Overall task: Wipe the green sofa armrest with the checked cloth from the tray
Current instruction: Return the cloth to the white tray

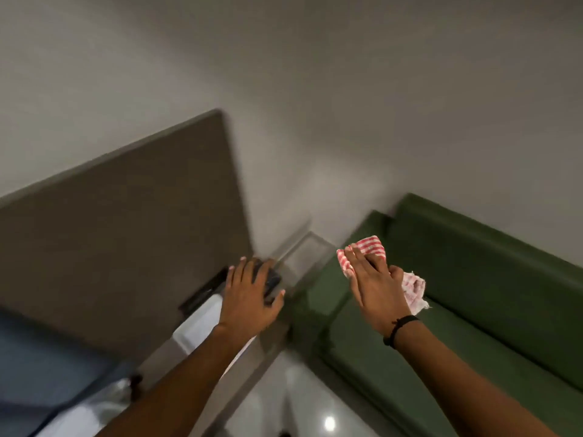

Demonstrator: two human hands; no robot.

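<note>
We press the checked cloth (373,246) on the green armrest (328,291) with our right hand (375,279)
Its fingers lie straight, not gripping; the armrest runs from the wall toward us; our left hand (249,298) rests flat on a dark thing (273,279) beside it.

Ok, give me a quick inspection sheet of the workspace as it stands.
Surface: green sofa armrest; picture too blurred to judge dirt.
Job's things: checked cloth pressed on the armrest, one end bunched beside the thumb; tray not in view.
Clutter: dark object under the left hand, too blurred to identify.
Hands: right hand flat on the cloth, fingers straight; left hand rests on the dark object, grip unclear.
Cables: nothing seen.
Surroundings: grey panel to the left, plain wall behind, glossy floor below, blue fabric at lower left.
</note>
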